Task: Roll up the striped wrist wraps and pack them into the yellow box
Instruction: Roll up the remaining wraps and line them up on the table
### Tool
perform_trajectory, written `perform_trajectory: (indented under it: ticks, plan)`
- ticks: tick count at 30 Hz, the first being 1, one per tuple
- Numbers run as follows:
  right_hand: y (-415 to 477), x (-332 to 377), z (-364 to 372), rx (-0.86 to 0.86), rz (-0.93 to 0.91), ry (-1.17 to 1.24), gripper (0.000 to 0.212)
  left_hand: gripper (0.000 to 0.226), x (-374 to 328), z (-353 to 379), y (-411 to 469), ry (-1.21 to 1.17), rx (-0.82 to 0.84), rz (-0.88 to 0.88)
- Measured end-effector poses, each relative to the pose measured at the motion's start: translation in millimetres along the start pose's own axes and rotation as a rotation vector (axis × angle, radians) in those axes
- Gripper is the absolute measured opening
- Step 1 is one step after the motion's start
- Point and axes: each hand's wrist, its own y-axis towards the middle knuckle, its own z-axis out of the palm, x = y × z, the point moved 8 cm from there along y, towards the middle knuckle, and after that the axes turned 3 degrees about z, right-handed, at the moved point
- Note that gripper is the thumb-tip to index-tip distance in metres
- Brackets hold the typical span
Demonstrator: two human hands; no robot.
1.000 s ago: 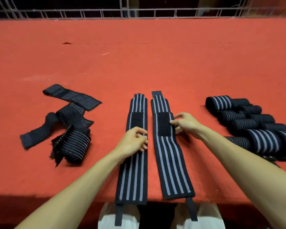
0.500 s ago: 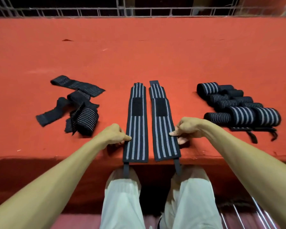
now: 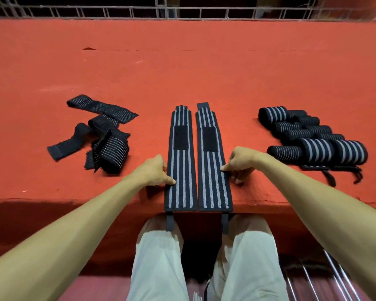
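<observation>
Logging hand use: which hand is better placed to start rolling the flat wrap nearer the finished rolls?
Right, probably. The right hand pinches the outer edge of the right flat wrap, the one nearer the rolled wraps; the left hand holds the left flat wrap.

On the table [image 3: 182, 61], at its front edge: left wrap [image 3: 180, 166] and right wrap [image 3: 212, 170] flat, side by side, ends hanging over. Left of them, loose wraps [image 3: 115, 148] heaped; right of them, rolled wraps [image 3: 317, 148].

Warm, even light from above; soft shadows under the table's near edge. Sharp centre; wide-angle bending at edges.
</observation>
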Motion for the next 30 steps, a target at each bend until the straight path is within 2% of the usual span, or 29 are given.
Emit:
perform_trajectory:
  ticks: [6,10,18,20,23,26,30]
  plan:
    - [36,21,-37,-0.183,-0.084,-0.075,0.029,0.006,-26,-31,38,-0.066,-0.06,0.17]
    - [75,45,-71,-0.282,-0.159,-0.071,0.026,0.008,-36,-50,83,-0.132,-0.084,0.211]
    - [165,105,-112,-0.44,-0.327,-0.003,0.015,0.011,-24,-73,182,-0.325,-0.284,0.163]
    - [182,118,-113,-0.467,-0.375,0.094,0.012,0.01,-15,-75,206,-0.376,-0.334,0.145]
    - [203,133,-98,-0.409,-0.462,0.302,0.008,0.01,-1,-70,230,-0.418,-0.453,0.128]
    - [225,143,-83,-0.431,-0.494,0.173,0.016,0.021,1,-69,242,-0.364,-0.552,0.134]
    - [243,153,-90,-0.489,-0.483,0.157,0.017,0.047,-4,-78,271,-0.289,-0.522,0.075]
